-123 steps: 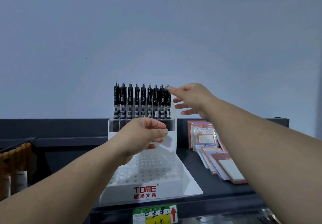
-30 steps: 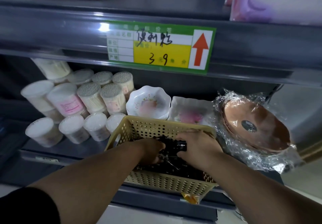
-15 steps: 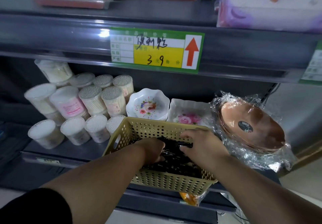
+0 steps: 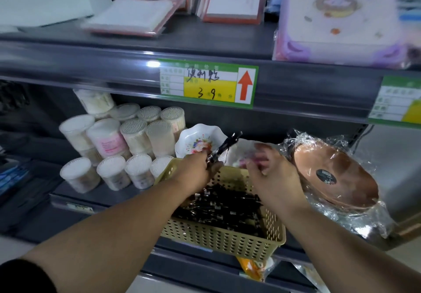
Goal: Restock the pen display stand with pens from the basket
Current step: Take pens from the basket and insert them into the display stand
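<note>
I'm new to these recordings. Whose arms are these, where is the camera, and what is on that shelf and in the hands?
There is no machine here. A person works bare-handed, and one camera worn on their head looks down along both arms. The left hand grips black pens above the tan basket; blur hides how many. The basket sits at the front of a dark shelf and holds a pile of pens. The right hand hovers over the basket with loose, blurred fingers and seems empty. Round tubs stand left of the basket, a flowered dish sits behind it, and plastic-wrapped brown plates lie to its right.
</note>
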